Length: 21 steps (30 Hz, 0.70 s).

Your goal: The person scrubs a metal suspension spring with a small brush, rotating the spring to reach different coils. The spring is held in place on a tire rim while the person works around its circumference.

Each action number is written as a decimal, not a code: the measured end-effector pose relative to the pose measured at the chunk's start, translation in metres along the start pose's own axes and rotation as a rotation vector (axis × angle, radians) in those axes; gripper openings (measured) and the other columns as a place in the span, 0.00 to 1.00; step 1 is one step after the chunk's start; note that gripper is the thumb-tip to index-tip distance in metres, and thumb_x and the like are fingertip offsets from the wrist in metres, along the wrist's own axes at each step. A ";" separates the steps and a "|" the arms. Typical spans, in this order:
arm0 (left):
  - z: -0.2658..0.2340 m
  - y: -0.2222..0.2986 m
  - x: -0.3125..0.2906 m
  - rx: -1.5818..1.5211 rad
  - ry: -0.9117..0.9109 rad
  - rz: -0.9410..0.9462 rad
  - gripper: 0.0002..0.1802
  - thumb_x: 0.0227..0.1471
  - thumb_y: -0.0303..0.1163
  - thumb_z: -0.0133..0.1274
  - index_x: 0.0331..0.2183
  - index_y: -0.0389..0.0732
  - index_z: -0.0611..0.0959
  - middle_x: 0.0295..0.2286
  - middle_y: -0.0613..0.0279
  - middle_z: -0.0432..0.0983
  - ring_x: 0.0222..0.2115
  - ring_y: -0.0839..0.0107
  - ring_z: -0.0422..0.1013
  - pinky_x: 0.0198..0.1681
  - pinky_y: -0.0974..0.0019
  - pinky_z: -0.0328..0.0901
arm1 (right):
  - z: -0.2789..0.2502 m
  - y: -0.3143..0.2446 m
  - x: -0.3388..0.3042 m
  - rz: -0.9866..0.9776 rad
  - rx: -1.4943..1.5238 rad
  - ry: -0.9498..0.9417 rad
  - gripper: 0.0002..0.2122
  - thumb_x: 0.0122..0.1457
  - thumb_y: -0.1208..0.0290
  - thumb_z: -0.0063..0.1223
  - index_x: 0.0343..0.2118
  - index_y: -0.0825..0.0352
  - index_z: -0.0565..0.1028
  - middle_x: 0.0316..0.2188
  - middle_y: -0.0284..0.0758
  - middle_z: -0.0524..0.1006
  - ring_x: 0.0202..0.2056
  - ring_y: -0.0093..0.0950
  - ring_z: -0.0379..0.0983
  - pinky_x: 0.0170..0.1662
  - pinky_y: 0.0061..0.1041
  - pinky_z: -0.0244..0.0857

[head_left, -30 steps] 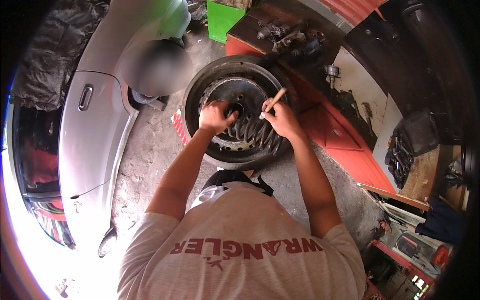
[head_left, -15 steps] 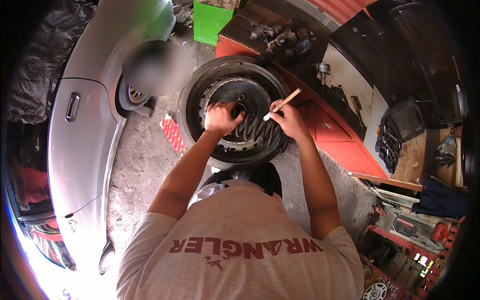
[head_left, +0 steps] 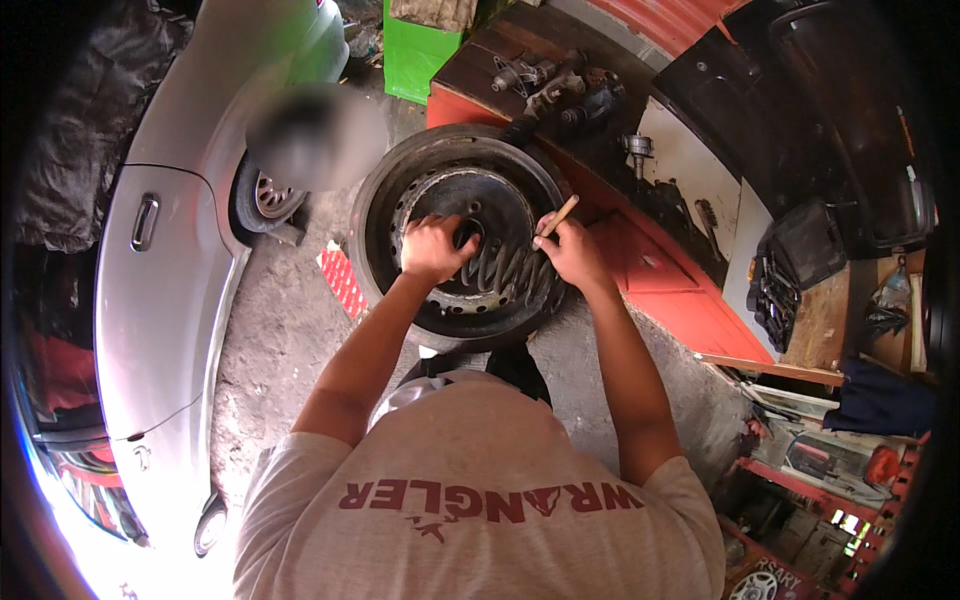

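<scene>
A dark coil spring (head_left: pixel 497 268) lies across a wheel with a black tyre and steel rim (head_left: pixel 381 272) in front of me. My left hand (head_left: pixel 433 248) grips the spring's left end, thumb along its dark end ring and fingers bent over the rim's middle. In my right hand (head_left: pixel 573 252), a tan wooden stick (head_left: pixel 562 214) is pinched between thumb and fingers, slanting up to the right. Its lower end is mostly hidden at the spring's right upper coils; whether it touches them I cannot tell.
A silver car (head_left: pixel 160 300) stands at the left. Greasy metal parts (head_left: pixel 555 88) rest on the dark bench top beyond the wheel, above red cabinet doors (head_left: pixel 650 265). Black tools (head_left: pixel 775 290) lie at the right. A red-and-white box (head_left: pixel 341 278) sits beside the tyre.
My right hand has come slightly left and down, bringing the stick's white tip, visible before, in against the fingers and coils. My left hand keeps its place on the spring.
</scene>
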<state>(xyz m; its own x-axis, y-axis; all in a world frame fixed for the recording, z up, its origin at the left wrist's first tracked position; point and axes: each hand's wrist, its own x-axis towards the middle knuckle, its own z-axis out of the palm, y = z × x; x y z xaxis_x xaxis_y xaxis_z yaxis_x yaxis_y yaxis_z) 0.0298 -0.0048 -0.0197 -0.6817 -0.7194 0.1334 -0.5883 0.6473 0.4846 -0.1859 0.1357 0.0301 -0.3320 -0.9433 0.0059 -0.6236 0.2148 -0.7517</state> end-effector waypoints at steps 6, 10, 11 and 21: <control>0.008 -0.003 0.001 0.010 0.046 0.026 0.26 0.50 0.58 0.53 0.36 0.44 0.83 0.34 0.52 0.81 0.42 0.56 0.76 0.49 0.53 0.65 | 0.004 0.013 -0.002 0.065 0.592 -0.050 0.06 0.59 0.75 0.57 0.37 0.68 0.73 0.33 0.30 0.74 0.39 0.21 0.72 0.46 0.26 0.66; 0.008 -0.003 0.000 0.001 0.065 0.027 0.26 0.49 0.58 0.53 0.35 0.44 0.83 0.32 0.52 0.82 0.41 0.56 0.76 0.48 0.53 0.66 | -0.001 0.006 0.001 -0.018 0.114 0.020 0.08 0.57 0.75 0.59 0.38 0.69 0.73 0.34 0.38 0.77 0.39 0.32 0.76 0.44 0.30 0.67; 0.008 -0.003 0.000 -0.007 0.054 0.023 0.26 0.49 0.58 0.53 0.35 0.44 0.83 0.32 0.52 0.82 0.41 0.56 0.76 0.48 0.53 0.66 | 0.000 0.006 0.001 0.000 0.077 0.035 0.09 0.56 0.75 0.60 0.38 0.69 0.74 0.35 0.39 0.78 0.40 0.34 0.77 0.44 0.31 0.67; 0.000 0.002 -0.010 -0.003 0.010 -0.002 0.26 0.49 0.57 0.54 0.33 0.43 0.83 0.32 0.51 0.81 0.40 0.55 0.76 0.48 0.53 0.66 | 0.003 -0.029 -0.004 -0.045 -0.152 0.011 0.08 0.54 0.72 0.60 0.36 0.67 0.75 0.34 0.42 0.78 0.42 0.44 0.76 0.44 0.38 0.68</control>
<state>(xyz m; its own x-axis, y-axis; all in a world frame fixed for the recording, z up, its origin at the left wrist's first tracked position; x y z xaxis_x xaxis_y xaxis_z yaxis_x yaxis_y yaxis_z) 0.0351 0.0040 -0.0201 -0.6761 -0.7233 0.1407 -0.5887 0.6450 0.4872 -0.1642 0.1323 0.0503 -0.3083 -0.9502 0.0447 -0.7377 0.2092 -0.6419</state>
